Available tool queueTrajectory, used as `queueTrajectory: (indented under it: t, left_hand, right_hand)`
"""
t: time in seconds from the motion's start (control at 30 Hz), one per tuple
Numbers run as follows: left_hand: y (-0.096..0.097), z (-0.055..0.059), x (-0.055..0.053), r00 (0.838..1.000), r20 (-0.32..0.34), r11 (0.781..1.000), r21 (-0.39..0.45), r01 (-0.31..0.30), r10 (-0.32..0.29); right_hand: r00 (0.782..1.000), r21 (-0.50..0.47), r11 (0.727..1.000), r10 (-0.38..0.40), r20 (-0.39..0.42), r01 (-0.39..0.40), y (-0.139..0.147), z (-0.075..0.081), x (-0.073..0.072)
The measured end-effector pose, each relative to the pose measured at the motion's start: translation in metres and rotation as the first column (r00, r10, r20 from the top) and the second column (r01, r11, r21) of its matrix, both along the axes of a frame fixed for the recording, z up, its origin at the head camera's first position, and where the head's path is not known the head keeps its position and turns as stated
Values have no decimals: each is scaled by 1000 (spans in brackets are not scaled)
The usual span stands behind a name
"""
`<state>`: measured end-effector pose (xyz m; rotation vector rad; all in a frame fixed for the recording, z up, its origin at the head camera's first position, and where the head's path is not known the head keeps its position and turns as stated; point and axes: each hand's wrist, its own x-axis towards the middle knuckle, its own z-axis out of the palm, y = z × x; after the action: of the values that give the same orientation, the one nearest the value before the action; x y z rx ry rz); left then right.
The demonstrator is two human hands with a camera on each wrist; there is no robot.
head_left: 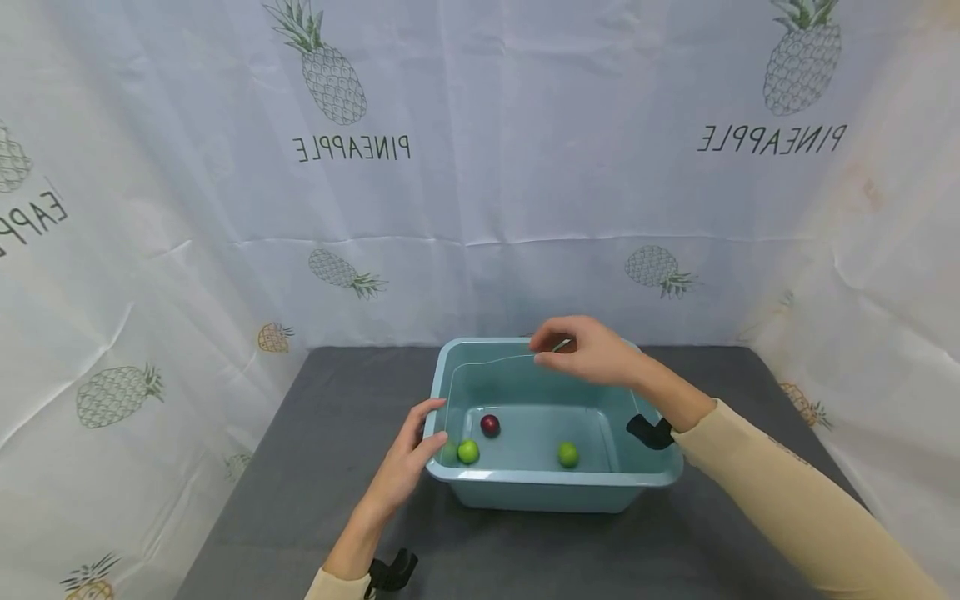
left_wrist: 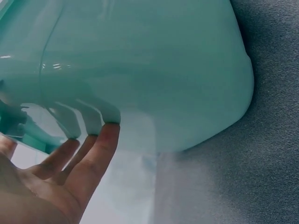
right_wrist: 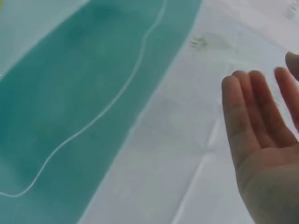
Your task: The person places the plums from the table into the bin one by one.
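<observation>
A teal plastic basin (head_left: 555,477) stands on the dark table. My left hand (head_left: 401,467) holds its left side at the rim, thumb over the edge. In the left wrist view, its fingertips (left_wrist: 111,130) press the basin's outer wall from outside. Above the back rim hovers my right hand (head_left: 600,354), fingers loosely bent with nothing visible between them. In the right wrist view these fingers (right_wrist: 240,116) look relaxed, beside the basin wall (right_wrist: 93,93). Inside the basin are a dark red round fruit (head_left: 490,426) and two green ones, left (head_left: 468,452) and right (head_left: 567,454).
A thin pale line (right_wrist: 107,108) wavers along the basin's inner wall. White cloth printed with pineapples (head_left: 525,183) hangs behind and on both sides. Dark grey cloth covers the table (head_left: 300,500). Black straps sit on both wrists, the right one (head_left: 649,432) overlapping the basin.
</observation>
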<state>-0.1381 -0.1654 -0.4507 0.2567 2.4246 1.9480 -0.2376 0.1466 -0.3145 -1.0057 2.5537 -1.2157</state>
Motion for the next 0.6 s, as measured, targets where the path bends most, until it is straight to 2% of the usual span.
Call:
queueTrajectory:
  t: [0.23,0.47,0.6]
  left_hand:
    - [0,0,0,1000,-20,1000,-11,-17,16]
    - [0,1,3,999,-33,1000,-21,-11,10]
    - [-1,1,2,1000,-25,1000,-25,-10,9]
  right_hand:
    - [991,-31,990,-135,-13,134,26,9,14]
    - [969,-36,973,-232,-80,229,54,4,32]
    - [949,-52,957,-289,-128,284,67,-1,45]
